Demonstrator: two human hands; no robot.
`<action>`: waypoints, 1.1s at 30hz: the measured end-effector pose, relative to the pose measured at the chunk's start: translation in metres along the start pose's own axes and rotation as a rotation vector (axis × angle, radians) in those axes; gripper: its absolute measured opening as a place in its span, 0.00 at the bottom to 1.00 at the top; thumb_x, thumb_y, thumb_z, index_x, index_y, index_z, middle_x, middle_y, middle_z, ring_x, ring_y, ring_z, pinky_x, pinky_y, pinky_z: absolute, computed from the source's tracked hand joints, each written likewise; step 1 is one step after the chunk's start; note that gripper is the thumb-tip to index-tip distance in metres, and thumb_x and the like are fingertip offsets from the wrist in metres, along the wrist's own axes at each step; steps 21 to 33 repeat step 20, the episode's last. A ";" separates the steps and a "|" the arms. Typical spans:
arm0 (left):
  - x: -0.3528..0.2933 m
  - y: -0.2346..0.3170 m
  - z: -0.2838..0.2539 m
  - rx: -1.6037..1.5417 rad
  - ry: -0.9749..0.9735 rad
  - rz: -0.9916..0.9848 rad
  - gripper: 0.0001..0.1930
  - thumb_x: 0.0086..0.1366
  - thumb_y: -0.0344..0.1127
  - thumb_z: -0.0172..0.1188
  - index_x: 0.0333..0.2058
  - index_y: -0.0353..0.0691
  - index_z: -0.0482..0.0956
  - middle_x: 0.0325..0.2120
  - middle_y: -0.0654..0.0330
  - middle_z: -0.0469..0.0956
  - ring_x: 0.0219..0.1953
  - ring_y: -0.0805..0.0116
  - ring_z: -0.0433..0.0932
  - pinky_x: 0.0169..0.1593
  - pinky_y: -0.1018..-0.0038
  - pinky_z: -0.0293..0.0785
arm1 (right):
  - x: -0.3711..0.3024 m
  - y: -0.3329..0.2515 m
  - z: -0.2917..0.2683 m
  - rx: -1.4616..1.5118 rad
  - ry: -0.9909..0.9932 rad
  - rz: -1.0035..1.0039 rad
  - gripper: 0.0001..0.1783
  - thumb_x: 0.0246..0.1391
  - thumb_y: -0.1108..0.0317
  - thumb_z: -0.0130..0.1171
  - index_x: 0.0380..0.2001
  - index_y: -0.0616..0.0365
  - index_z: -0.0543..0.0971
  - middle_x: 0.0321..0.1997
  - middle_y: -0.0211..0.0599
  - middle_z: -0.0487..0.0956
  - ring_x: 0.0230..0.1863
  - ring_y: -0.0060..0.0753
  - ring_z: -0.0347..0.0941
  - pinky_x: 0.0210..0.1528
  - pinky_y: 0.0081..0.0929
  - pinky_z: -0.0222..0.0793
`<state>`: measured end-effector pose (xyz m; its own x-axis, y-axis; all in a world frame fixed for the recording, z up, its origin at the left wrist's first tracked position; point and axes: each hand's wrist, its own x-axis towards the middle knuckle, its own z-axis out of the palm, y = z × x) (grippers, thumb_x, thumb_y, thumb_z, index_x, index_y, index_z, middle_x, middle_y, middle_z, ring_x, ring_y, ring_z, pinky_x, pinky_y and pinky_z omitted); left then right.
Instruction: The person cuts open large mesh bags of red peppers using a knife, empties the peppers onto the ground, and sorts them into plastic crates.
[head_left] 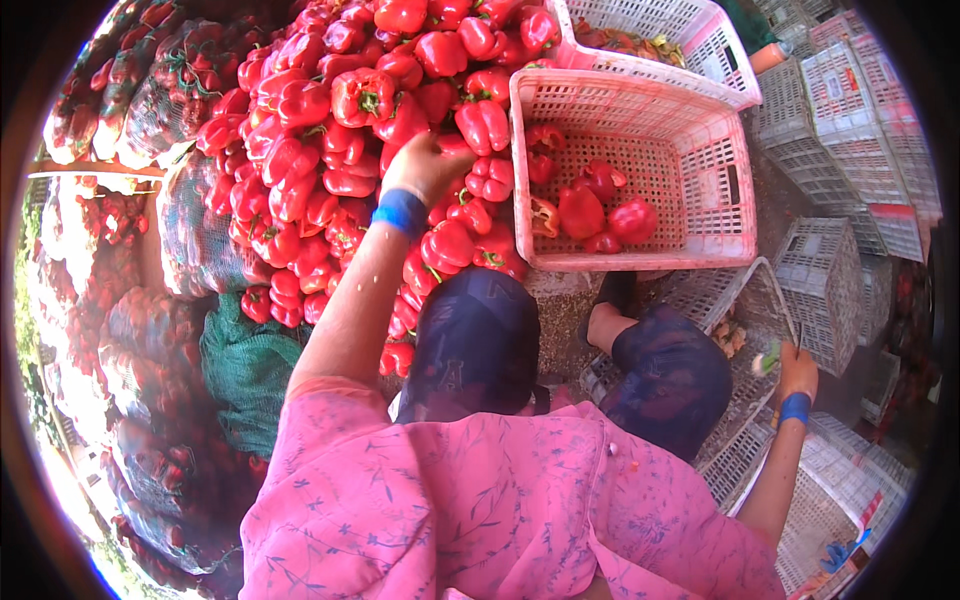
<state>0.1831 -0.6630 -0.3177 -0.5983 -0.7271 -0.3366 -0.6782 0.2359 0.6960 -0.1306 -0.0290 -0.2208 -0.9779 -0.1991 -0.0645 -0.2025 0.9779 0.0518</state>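
Up on the heap of red bell peppers, my left hand wears a blue wristband and has its fingers curled round a red bell pepper, partly hidden by the hand. My right hand, also banded in blue, is far out to the right, closed on something thin and dark like a knife blade, its handle hidden. Beside its fingers is a pale green pepper core with stem; whether it is held or falling I cannot tell. Several red peppers lie in the pink plastic crate ahead.
Another crate with yellowish scraps stands behind the pink one. A tilted crate holding scraps is by my right knee. Stacked crates line the right side. Net sacks of peppers and a green net sack fill the left.
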 end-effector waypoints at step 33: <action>-0.030 -0.144 0.115 0.133 -0.053 -0.733 0.51 0.36 0.61 0.76 0.60 0.41 0.73 0.63 0.38 0.66 0.60 0.46 0.72 0.62 0.62 0.70 | -0.053 -0.395 0.003 1.281 -0.955 0.035 0.24 0.58 0.51 0.58 0.50 0.58 0.79 0.33 0.38 0.81 0.18 0.20 0.71 0.18 0.23 0.71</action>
